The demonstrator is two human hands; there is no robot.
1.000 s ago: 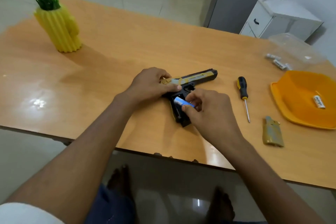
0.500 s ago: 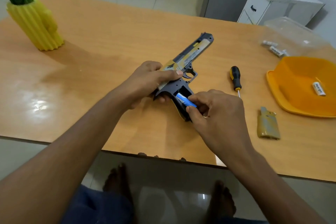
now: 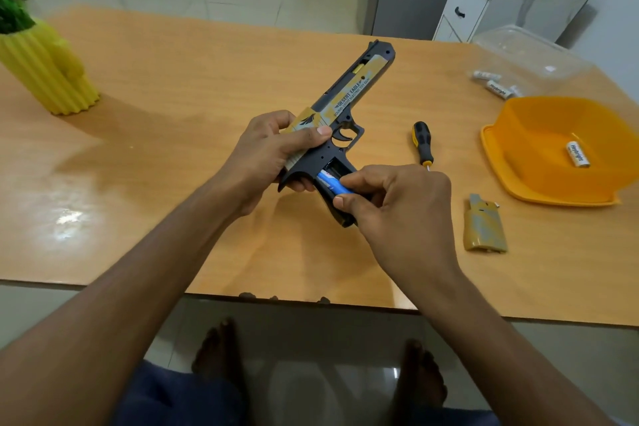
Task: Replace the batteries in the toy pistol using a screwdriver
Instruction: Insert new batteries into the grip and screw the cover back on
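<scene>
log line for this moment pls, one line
step: battery insertion | left hand: grips toy pistol | right hand: pinches blue battery at open grip compartment | screwdriver, cover: on table

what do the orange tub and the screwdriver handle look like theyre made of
Orange tub: most likely moulded plastic, smooth and slightly glossy; light glows through its thin walls and the rim is rounded.
Screwdriver handle: seemingly plastic with rubbery grip, black with yellow bands, matte; the shaft is mostly hidden behind the right hand.
</scene>
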